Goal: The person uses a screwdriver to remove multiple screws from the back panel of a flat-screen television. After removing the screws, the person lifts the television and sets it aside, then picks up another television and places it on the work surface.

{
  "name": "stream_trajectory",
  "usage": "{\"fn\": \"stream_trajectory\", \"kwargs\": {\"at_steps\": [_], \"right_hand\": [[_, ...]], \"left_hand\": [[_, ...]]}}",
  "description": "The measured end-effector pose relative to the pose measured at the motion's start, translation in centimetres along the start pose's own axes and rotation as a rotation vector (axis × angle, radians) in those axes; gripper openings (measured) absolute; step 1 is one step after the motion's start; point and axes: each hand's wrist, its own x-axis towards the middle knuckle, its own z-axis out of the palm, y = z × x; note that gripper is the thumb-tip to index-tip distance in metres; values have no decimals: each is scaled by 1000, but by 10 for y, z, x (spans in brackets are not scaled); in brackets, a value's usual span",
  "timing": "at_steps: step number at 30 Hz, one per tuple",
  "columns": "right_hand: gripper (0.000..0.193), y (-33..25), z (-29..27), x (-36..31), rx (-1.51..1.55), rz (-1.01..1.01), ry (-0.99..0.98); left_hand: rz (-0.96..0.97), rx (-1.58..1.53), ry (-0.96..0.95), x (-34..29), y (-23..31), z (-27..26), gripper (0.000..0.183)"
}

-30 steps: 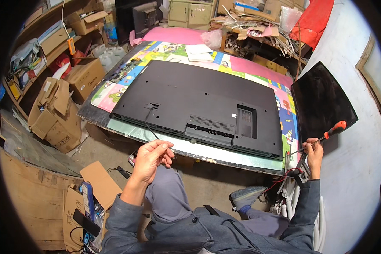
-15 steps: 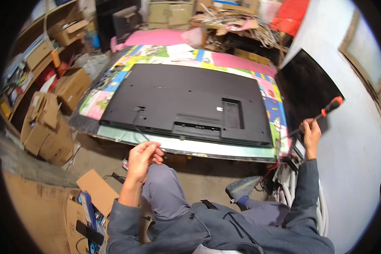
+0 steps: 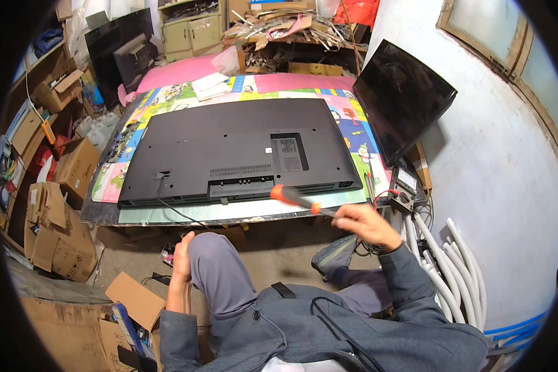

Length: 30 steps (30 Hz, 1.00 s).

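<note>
The right hand (image 3: pixel 367 224) closes on the screwdriver (image 3: pixel 295 199) by its shaft, near the front edge of the table (image 3: pixel 100 215); long axis slanting, handle pointing left and away. The left hand (image 3: pixel 182 259) curls beside the knee (image 3: pixel 214 255), contents unclear.

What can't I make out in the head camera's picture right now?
In the head view:
Screwdriver tip: hidden by the right hand; motion blurs the handle.
Black cable end: lost behind the knee.
Left hand palm, and anything in it: hidden by the hand itself.
Television screen side: hidden beneath its upturned back.
Blue tubes right ends: cut off by the picture's dark edge.
</note>
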Motion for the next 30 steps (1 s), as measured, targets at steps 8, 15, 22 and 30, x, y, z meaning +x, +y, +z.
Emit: {"fn": "stream_trajectory", "kwargs": {"at_steps": [8,15,22,30], "right_hand": [[25,146,100,-20,-385,358,-221],[27,244,175,-17,-518,565,-189],[24,252,218,-18,-402,571,-111],[20,250,234,-7,-297,537,-139]], "left_hand": [[202,199,-190,-11,39,33,41],[322,343,-289,5,31,44,41],[164,102,-148,4,12,40,37],[77,-14,417,44,-81,-20,47]]}}
